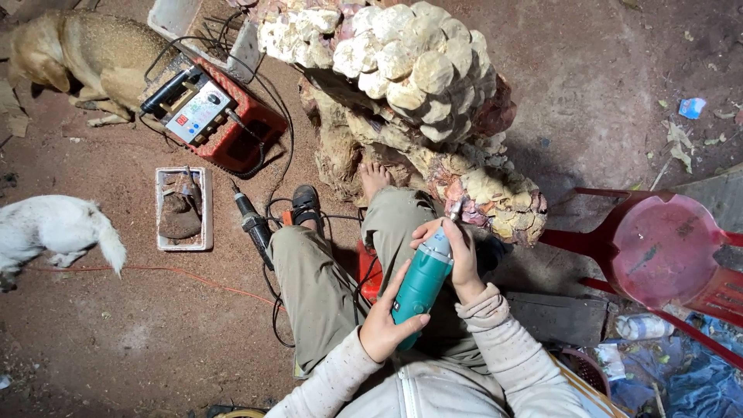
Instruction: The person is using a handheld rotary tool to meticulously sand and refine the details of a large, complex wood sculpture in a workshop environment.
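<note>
Both hands hold a teal handheld grinder [422, 283] over the person's lap, its nose angled up toward the carved wood stump [418, 116] just ahead. The left hand [387, 325] wraps the rear of the tool body — fingers curled around it from below, thumb pointing up along its side. The right hand [455, 251] grips the front end near the tip, fingers pressed together and folded over the housing. The tip sits just beside the lower, reddish knobbed edge of the stump; whether it touches cannot be told.

The person sits low, one bare foot [374, 176] resting against the stump's base. On the dirt floor to the left lie a second corded power tool [252, 223], a red machine with a grey control panel [220, 116] and a white tray [183, 209]. A tan dog [77, 54] and a white dog [50, 228] lie nearby — a red plastic chair [665, 251] stands to the right.
</note>
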